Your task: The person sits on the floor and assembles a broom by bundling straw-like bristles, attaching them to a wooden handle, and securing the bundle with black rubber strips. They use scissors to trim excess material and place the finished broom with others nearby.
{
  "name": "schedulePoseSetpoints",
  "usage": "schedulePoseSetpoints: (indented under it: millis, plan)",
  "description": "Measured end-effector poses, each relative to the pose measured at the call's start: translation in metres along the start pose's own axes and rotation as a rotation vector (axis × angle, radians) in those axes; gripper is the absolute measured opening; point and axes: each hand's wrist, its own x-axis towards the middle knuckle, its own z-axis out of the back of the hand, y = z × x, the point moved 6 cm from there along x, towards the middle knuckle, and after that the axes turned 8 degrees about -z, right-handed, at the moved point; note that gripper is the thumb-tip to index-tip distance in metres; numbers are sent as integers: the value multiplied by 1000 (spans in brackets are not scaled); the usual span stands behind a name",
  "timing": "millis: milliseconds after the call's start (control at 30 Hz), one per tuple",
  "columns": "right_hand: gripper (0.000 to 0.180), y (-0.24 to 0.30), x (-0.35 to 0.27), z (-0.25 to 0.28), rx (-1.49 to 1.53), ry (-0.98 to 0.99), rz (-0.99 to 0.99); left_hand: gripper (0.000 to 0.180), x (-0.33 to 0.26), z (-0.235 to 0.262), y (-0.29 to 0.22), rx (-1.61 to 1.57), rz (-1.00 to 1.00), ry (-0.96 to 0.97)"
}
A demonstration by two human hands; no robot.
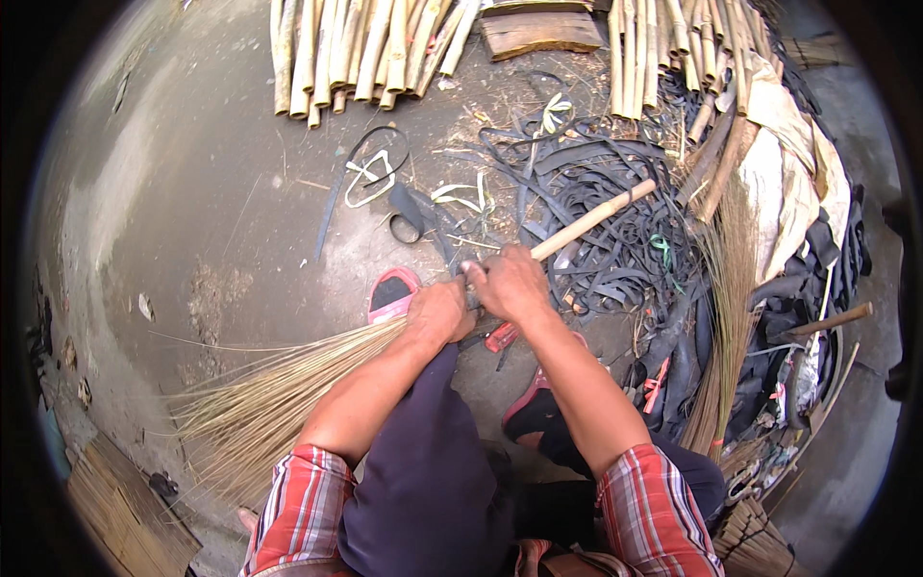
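A broom lies slantwise across my lap, its tan bristles [288, 389] fanning out to the lower left. Its pale bamboo handle [596, 219] points to the upper right. My left hand [444, 312] is closed round the broom's neck, where bristles and handle meet. Right beside it, my right hand [511, 285] is closed over the lower end of the handle, thumb against the join. A dark rubber strip [423, 213] runs from the ground up to the hands. Whether the fingers also pinch this strip is hidden.
Tangled black rubber strips [601, 192] heap up ahead right. Bamboo sticks [370, 48] lie in bundles at the far side, near a wooden block [540, 34]. A bristle bundle [726, 327] and pale sacking [784, 173] are at right. A wooden board [130, 510] lies lower left.
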Motion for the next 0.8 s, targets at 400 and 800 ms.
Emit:
schedulePoseSetpoints:
  millis: [400,800]
  plan:
    - [44,-12,-24,-32,705,285,-344,46,1,-3,-3,60,24,12]
    - [30,-35,-57,-91,848,364,-576,55,9,-5,14,1,-33,-204]
